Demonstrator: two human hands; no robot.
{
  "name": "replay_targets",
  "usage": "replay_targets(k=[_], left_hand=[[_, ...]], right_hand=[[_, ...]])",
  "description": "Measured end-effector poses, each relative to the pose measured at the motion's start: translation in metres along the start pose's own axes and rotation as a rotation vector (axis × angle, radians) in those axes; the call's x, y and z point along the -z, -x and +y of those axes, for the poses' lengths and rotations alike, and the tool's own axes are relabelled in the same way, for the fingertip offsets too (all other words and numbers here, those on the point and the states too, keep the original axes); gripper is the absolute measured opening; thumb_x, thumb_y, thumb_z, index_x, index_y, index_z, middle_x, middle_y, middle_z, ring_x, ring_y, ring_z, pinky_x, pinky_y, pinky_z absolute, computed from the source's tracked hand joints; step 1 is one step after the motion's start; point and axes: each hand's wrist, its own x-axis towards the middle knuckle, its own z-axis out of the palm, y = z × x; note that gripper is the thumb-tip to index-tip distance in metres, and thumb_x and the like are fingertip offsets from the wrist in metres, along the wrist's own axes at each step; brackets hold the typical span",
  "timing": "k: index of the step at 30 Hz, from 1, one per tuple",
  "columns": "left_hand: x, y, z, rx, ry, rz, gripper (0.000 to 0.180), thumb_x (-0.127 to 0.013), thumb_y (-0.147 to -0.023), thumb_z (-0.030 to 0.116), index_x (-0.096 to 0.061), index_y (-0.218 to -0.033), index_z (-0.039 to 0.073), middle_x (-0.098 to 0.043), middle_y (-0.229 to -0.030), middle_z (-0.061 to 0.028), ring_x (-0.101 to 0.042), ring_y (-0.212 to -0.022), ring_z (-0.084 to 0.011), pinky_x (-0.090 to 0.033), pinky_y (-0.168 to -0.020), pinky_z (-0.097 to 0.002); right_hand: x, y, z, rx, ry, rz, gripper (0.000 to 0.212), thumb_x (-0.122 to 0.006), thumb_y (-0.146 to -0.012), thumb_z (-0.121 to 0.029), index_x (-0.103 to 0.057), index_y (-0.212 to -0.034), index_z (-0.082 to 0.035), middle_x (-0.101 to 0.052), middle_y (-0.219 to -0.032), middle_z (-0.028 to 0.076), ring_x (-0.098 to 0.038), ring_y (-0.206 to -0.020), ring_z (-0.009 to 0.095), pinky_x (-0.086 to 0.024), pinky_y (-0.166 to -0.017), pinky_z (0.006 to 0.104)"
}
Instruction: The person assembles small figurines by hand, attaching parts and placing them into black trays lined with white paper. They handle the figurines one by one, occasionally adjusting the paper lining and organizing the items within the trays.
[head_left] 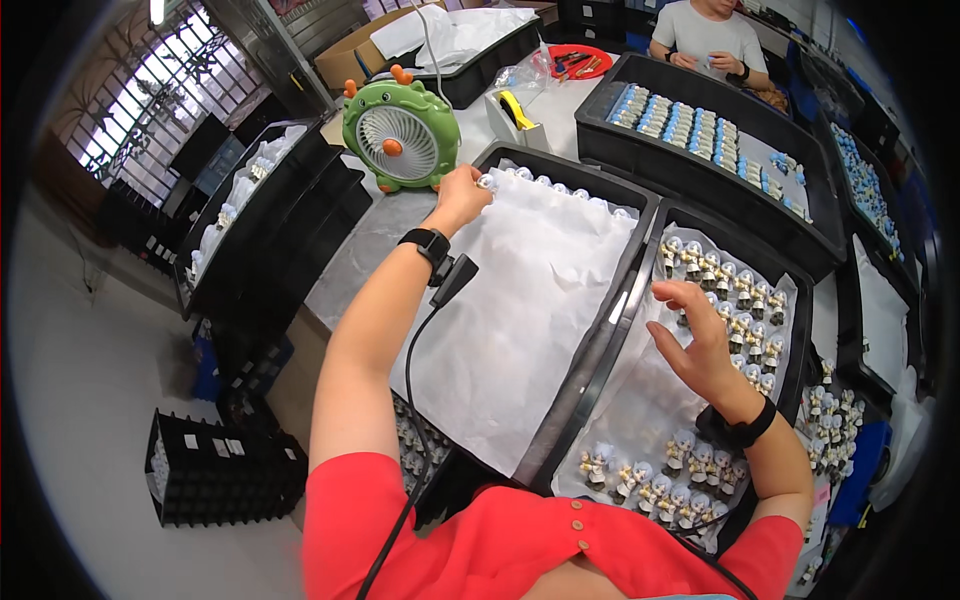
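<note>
My left hand (463, 199) is at the far left corner of a black tray lined with white paper (530, 260). Its fingers are closed on a small white-headed figurine (487, 182), partly hidden by the fingertips. A row of similar figurines (560, 187) runs along that tray's far edge. My right hand (700, 345) hovers over a second black tray (655, 375), thumb and forefinger apart, nothing visible between them. Standing figurines with white hair and gold details (725, 275) fill rows at that tray's far end. Another group (675, 495) stands at its near end.
Behind the left hand stands a green cartoon-shaped fan (400, 135). Beside it are a tape dispenser (515, 120) and a red dish with tools (580, 64). A black bin of blue-and-white figurines (690, 135) is at the far right. Across the table sits a co-worker (710, 45).
</note>
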Motion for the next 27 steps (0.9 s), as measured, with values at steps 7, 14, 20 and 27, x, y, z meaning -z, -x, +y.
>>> replay_targets(k=[7, 14, 20, 27], left_hand=[[-0.021, -0.024, 0.006, -0.010, -0.485, -0.078, 0.028, -0.066, -0.069, 0.015, -0.065, -0.093, 0.000, -0.064, -0.094, -0.0176, -0.062, -0.089, -0.0321, -0.048, -0.079, -0.0384], [-0.037, -0.021, 0.010, -0.094, -0.622, -0.044, 0.024, -0.059, -0.075, 0.009, -0.063, -0.097, 0.000, -0.050, -0.113, -0.0207, -0.060, -0.094, -0.0373, -0.050, -0.082, -0.0383], [-0.048, -0.027, -0.012, -0.150, -0.657, -0.064, 0.024, -0.060, -0.074, 0.006, -0.063, -0.096, -0.002, -0.052, -0.110, -0.0239, -0.059, -0.095, -0.0372, -0.049, -0.082, -0.0395], [-0.045, -0.028, -0.019, -0.205, -0.563, -0.028, 0.019, -0.062, -0.070, 0.005, -0.064, -0.087, -0.003, -0.056, -0.102, -0.0243, -0.058, -0.095, -0.0382, -0.047, -0.083, -0.0402]], right_hand=[[0.002, 0.002, 0.004, -0.011, 0.018, -0.019, 0.040, -0.064, -0.072, 0.004, -0.054, -0.110, -0.001, -0.058, -0.103, 0.014, -0.058, -0.092, 0.028, -0.047, -0.080, 0.0335], [0.005, 0.000, 0.002, -0.003, 0.025, -0.042, 0.036, -0.064, -0.073, 0.003, -0.055, -0.108, -0.002, -0.058, -0.102, 0.015, -0.057, -0.095, 0.030, -0.047, -0.081, 0.0350], [0.006, -0.002, 0.005, 0.019, 0.028, -0.035, 0.034, -0.064, -0.074, 0.002, -0.056, -0.106, -0.003, -0.059, -0.100, 0.014, -0.058, -0.093, 0.031, -0.047, -0.080, 0.0348], [0.006, 0.001, 0.008, 0.013, 0.046, -0.069, 0.031, -0.064, -0.074, 0.001, -0.057, -0.104, -0.004, -0.059, -0.100, 0.014, -0.059, -0.091, 0.030, -0.049, -0.077, 0.0346]])
